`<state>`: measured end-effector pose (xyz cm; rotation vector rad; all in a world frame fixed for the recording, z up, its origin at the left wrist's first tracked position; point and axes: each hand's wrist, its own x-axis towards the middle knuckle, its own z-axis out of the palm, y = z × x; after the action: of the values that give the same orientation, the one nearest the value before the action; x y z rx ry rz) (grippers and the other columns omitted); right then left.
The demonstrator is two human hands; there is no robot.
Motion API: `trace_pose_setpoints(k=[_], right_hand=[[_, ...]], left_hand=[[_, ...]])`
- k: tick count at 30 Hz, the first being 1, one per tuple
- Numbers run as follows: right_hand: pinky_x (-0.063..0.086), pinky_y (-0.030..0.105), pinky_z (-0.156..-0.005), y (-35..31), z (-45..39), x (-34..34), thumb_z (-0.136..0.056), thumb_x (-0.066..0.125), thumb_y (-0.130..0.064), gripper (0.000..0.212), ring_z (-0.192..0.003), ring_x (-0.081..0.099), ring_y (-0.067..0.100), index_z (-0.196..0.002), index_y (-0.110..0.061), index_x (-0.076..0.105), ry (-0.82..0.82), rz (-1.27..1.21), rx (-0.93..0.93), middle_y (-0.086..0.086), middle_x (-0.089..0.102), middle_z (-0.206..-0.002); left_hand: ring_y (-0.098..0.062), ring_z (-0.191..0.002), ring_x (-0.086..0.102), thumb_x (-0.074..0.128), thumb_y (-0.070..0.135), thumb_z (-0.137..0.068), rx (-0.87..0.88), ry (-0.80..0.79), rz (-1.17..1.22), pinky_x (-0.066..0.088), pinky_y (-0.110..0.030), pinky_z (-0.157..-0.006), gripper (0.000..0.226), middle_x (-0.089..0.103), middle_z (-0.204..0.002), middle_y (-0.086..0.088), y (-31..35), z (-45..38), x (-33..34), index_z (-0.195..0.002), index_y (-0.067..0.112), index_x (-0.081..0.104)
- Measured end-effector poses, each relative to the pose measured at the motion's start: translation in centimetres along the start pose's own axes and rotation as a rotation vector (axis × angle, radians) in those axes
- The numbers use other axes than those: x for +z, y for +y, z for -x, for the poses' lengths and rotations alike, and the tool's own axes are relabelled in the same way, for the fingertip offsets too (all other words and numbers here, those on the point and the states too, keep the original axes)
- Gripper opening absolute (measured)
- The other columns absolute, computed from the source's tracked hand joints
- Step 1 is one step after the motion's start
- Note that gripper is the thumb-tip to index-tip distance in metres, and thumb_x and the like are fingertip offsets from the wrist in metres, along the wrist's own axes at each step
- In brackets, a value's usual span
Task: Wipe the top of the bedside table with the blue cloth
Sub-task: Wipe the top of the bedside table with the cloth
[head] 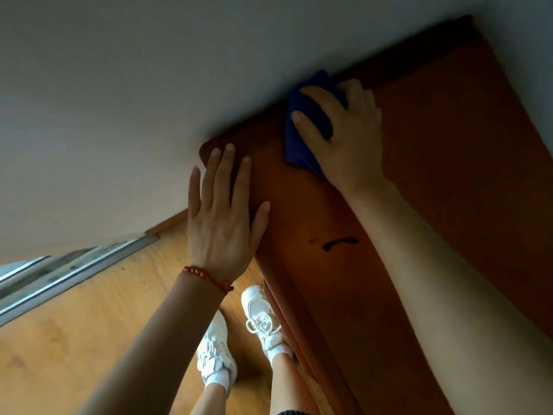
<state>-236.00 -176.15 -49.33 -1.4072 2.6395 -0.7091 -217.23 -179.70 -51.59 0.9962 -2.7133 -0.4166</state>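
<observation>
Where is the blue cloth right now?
In the head view, the dark blue cloth lies on the reddish-brown wooden bedside table top, at its far edge against the grey wall, pressed flat under the right hand.

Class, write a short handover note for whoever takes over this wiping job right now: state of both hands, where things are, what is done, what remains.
Right hand: fingers spread flat, pressing the folded blue cloth onto the reddish-brown wooden bedside table top, at its back edge by the grey wall.
Left hand: flat, fingers straight, at the top's near-left corner.
Done: cannot tell how much is wiped.
Left: wipe the remaining top.
</observation>
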Motion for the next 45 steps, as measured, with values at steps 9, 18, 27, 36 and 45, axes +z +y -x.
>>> trace_pose_setpoints(k=[9,18,27,36,45], right_hand=[[0.039,0.034,-0.072,-3.6,6.5,0.6,-0.084,0.047,-0.048,0.043,-0.085,0.054,0.028,-0.111,-0.018,0.062,-0.003,0.003,0.002,0.014,0.059,-0.104],[0.033,0.031,-0.075,-5.8,4.5,2.1,-0.086,0.045,-0.048,0.045,-0.089,0.053,0.029,-0.115,-0.017,0.059,-0.019,-0.002,-0.01,0.016,0.057,-0.108],[0.041,0.036,-0.071,-7.6,2.3,2.9,-0.084,0.044,-0.047,0.044,-0.085,0.054,0.031,-0.111,-0.016,0.06,-0.052,0.026,-0.049,0.017,0.058,-0.104],[0.041,0.044,-0.079,-6.9,5.1,-0.1,-0.084,0.033,-0.063,0.062,-0.101,0.049,0.036,-0.133,-0.025,0.041,-0.261,0.224,-0.092,0.017,0.049,-0.123],[0.043,0.026,-0.08,-8.4,4.7,-2.1,-0.086,0.06,-0.036,0.056,-0.107,0.047,0.026,-0.135,-0.019,0.039,-0.422,-0.215,0.171,0.013,0.035,-0.13]], left_hand=[[-0.029,-0.136,0.019,0.031,0.04,-0.093,-0.2,-0.003,0.049,0.009,-0.044,-0.111,0.061,0.027,-0.148,-0.021,0.8,2.3,-0.4,-0.139,0.0,0.033],[-0.031,-0.135,0.025,0.032,0.03,-0.094,-0.207,0.021,0.061,0.017,-0.049,-0.11,0.05,0.038,-0.142,-0.021,-0.8,3.0,-2.1,-0.133,0.001,0.044],[-0.034,-0.132,0.029,0.035,0.032,-0.093,-0.253,-0.032,0.015,0.018,-0.045,-0.109,0.05,0.041,-0.139,-0.023,-2.8,5.8,-3.7,-0.131,0.001,0.045],[-0.033,-0.131,0.028,0.029,0.037,-0.095,-0.293,-0.034,0.028,0.021,-0.046,-0.108,0.051,0.042,-0.138,-0.023,-2.5,8.1,-6.5,-0.131,0.003,0.044],[-0.033,-0.128,0.029,0.018,0.043,-0.098,-0.34,-0.067,-0.004,0.026,-0.052,-0.103,0.059,0.044,-0.135,-0.026,-1.5,9.9,-10.6,-0.128,0.002,0.047]])
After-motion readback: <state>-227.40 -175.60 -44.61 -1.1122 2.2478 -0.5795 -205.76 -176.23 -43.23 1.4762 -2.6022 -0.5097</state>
